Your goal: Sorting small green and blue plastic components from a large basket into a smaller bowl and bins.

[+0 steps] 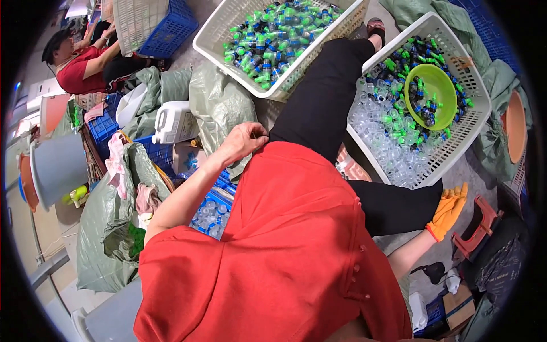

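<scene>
My left hand (242, 139) is bare, its fingers curled in, and rests against my black-trousered thigh (319, 102) with nothing visible in it. My right hand (450, 208) wears an orange glove and lies flat with fingers stretched out by my knee, holding nothing. Just beyond it stands a white basket (477, 119) of clear caps and green-and-black fittings, with a lime-green bowl (436, 85) of fittings inside. A second white basket (212, 44) full of green, blue and black fittings stands ahead of my leg.
A blue crate (213, 214) of clear parts sits under my left arm, beside green sacks (219, 102) and a white jug (174, 122). Another person in a red top (80, 65) sits at the far left. A grey bucket (57, 165) and a red stool (481, 225) flank me.
</scene>
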A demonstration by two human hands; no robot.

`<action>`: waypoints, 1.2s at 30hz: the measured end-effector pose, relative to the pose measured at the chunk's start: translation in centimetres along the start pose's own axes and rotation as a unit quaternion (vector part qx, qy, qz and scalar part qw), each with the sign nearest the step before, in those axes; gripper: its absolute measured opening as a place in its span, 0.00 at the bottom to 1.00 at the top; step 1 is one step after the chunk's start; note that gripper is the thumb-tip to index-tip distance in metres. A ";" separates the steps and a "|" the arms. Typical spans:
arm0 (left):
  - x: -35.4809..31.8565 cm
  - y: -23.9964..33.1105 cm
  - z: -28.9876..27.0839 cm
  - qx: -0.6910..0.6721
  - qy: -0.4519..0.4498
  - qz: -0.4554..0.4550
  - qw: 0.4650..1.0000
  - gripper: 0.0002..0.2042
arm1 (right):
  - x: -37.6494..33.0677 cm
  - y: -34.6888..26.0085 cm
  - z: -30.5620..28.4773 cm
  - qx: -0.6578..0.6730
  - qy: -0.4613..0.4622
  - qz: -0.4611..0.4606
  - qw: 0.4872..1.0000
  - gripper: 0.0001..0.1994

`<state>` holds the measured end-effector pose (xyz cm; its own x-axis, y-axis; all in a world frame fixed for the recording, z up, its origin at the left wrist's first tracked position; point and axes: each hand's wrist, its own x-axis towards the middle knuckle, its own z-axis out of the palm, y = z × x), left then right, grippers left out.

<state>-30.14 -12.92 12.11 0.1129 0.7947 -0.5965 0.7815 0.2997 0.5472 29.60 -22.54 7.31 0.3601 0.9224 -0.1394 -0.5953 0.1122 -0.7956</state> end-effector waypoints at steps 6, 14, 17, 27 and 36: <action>0.5 -0.3 0.4 0.171 -0.038 0.090 0.980 0.07 | -0.1 0.1 0.3 0.003 -0.001 -0.008 1.000 0.25; -0.1 -2.0 -1.5 0.192 0.064 0.174 0.964 0.07 | -0.3 0.1 0.2 0.003 0.000 -0.016 1.000 0.24; -0.6 -2.1 -1.0 0.197 0.145 0.136 0.960 0.07 | -0.4 0.1 0.5 -0.002 -0.004 -0.018 1.000 0.24; -0.7 -2.9 -1.0 0.124 -0.009 0.001 0.992 0.06 | -0.4 0.0 0.9 -0.014 0.040 -0.016 0.999 0.26; -1.3 -2.2 -1.4 -0.187 -0.246 -0.094 0.947 0.06 | -0.4 0.2 0.3 0.006 0.022 -0.020 1.000 0.26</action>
<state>-32.90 -13.90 12.53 0.3373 0.3950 -0.8545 0.5554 0.6495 0.5194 29.10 -22.80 7.44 0.4147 0.9001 -0.1333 -0.5881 0.1534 -0.7941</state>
